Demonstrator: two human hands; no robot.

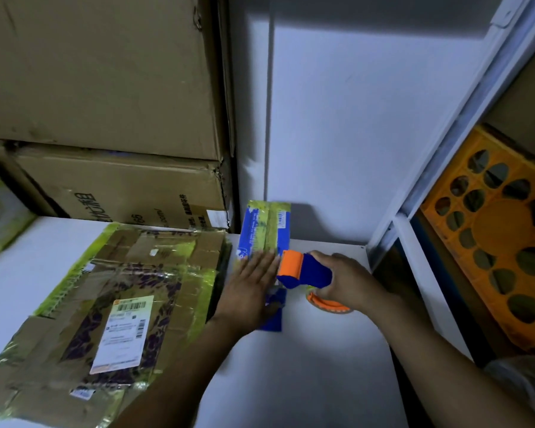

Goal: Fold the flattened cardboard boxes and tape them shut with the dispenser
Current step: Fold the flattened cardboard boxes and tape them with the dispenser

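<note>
Between flattened cartons [130, 273] and shelving [402, 233], left fingers [261, 262] press flat on blue box [261, 225], right fingers [323, 292] grip dispenser [306, 271].

dim, bluish light with soft focus throughout; glare on the tape of the flattened boxes [105, 307], hard shadows on the wall [352, 103], wide-angle bending at the edges

Head camera looks down, close over table [322, 366].

Orange crate [504, 225] on white shelving [464, 118]
</note>
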